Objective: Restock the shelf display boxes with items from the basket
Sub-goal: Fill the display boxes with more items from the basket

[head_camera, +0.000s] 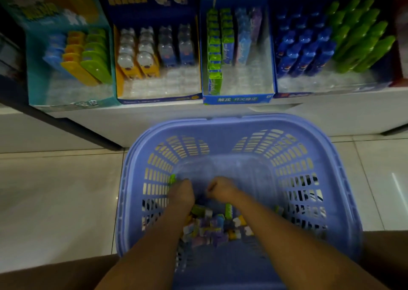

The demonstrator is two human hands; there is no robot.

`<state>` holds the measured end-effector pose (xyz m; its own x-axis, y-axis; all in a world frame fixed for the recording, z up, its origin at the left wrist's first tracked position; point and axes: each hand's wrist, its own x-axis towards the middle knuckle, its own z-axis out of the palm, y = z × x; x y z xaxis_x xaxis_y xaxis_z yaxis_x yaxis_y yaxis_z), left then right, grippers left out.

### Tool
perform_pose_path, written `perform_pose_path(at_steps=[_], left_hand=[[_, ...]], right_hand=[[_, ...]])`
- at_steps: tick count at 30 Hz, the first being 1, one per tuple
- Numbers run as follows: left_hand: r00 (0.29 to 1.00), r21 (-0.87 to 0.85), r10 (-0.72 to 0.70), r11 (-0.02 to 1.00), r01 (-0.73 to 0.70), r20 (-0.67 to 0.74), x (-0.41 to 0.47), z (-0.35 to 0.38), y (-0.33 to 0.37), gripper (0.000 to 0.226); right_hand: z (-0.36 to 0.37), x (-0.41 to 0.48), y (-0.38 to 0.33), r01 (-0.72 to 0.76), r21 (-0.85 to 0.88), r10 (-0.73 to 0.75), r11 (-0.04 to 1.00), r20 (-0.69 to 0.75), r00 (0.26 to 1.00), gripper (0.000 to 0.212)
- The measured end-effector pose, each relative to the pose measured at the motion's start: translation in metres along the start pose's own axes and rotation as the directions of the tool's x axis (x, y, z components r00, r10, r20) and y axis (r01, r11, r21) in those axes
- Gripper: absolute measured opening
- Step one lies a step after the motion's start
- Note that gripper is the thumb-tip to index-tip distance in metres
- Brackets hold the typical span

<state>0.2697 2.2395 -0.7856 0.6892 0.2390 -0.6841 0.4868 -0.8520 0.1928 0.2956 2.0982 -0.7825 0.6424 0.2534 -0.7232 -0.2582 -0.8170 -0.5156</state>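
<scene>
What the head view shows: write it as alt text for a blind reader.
A person reaches into a lilac basket on a tiled floor: the left grip holds a small green item, the right grip is curled, its hold unclear. Small mixed packets lie in the basket; partly filled display boxes stand on the shelf beyond.

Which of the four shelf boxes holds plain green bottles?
The dark blue box at the far right: green bottles fill its right side, blue bottles its left. The other three hold no such bottles.
</scene>
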Motion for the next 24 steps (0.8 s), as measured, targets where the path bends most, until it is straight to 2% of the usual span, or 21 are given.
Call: perform_pose_path(at_steps=[2, 3, 5, 6, 9, 11, 12, 13, 14, 16, 18, 20, 22, 24], left_hand=[[1.000, 0.054, -0.008, 0.999, 0.007, 0.016, 0.001, 0.003, 0.003, 0.028], [1.000, 0.135, 0.005, 0.991, -0.009, 0.030, -0.002, 0.001, 0.006, 0.027], [0.999, 0.185, 0.030, 0.982, -0.037, 0.040, -0.006, -0.005, 0.011, 0.026], [0.998, 0.142, 0.032, 0.989, -0.040, 0.063, -0.007, -0.009, 0.014, 0.028], [0.995, -0.057, 0.083, 0.995, -0.079, 0.059, -0.006, -0.026, 0.026, 0.031], [0.989, -0.262, 0.124, 0.960, -0.101, 0.075, -0.007, -0.043, 0.033, 0.035], [0.984, -0.425, 0.138, 0.902, -0.080, 0.108, -0.010, -0.054, 0.038, 0.031], [0.975, -0.596, 0.158, 0.802, -0.034, 0.156, -0.014, -0.064, 0.043, 0.022], [0.962, -0.737, 0.185, 0.676, 0.026, 0.203, -0.020, -0.076, 0.049, 0.016], [0.938, -0.861, 0.251, 0.502, 0.086, 0.240, -0.034, -0.101, 0.056, 0.017], [0.903, -0.902, 0.369, 0.430, 0.045, 0.221, -0.050, -0.130, 0.059, 0.018], [0.850, -0.903, 0.494, 0.426, -0.052, 0.184, -0.067, -0.157, 0.058, 0.017], [0.806, -0.910, 0.574, 0.397, -0.117, 0.146, -0.081, -0.184, 0.056, 0.026], [0.802, -0.955, 0.594, 0.267, -0.130, 0.057, -0.090, -0.205, 0.054, 0.038]], right_hand=[[-0.021, 0.001, 0.009, -0.028, 0.108, 0.032, 0.994, -0.032, 0.999, 0.018], [-0.033, -0.001, 0.012, -0.043, 0.193, 0.051, 0.980, -0.034, 0.998, 0.019], [-0.056, -0.010, 0.015, -0.085, 0.475, 0.094, 0.876, 0.004, 0.996, 0.013], [-0.066, -0.018, 0.013, -0.088, 0.581, 0.086, 0.809, 0.032, 0.996, 0.006], [-0.092, -0.037, 0.003, -0.044, 0.669, 0.013, 0.742, 0.052, 0.999, 0.008], [-0.107, -0.051, -0.007, 0.001, 0.710, -0.045, 0.704, 0.044, 0.998, 0.013], [-0.114, -0.059, -0.014, 0.031, 0.724, -0.082, 0.689, 0.035, 0.996, 0.010], [-0.121, -0.066, -0.020, 0.065, 0.734, -0.120, 0.676, 0.023, 0.993, 0.008], [-0.128, -0.075, -0.028, 0.103, 0.731, -0.161, 0.675, 0.009, 0.987, 0.008], [-0.141, -0.093, -0.045, 0.177, 0.728, -0.254, 0.662, -0.004, 0.967, 0.011], [-0.153, -0.112, -0.067, 0.280, 0.702, -0.363, 0.655, -0.033, 0.931, 0.013], [-0.161, -0.130, -0.093, 0.444, 0.638, -0.457, 0.629, -0.159, 0.875, 0.015], [-0.167, -0.145, -0.119, 0.645, 0.481, -0.495, 0.594, -0.413, 0.764, 0.020], [-0.175, -0.154, -0.144, 0.764, 0.234, -0.505, 0.601, -0.631, 0.589, 0.024]])
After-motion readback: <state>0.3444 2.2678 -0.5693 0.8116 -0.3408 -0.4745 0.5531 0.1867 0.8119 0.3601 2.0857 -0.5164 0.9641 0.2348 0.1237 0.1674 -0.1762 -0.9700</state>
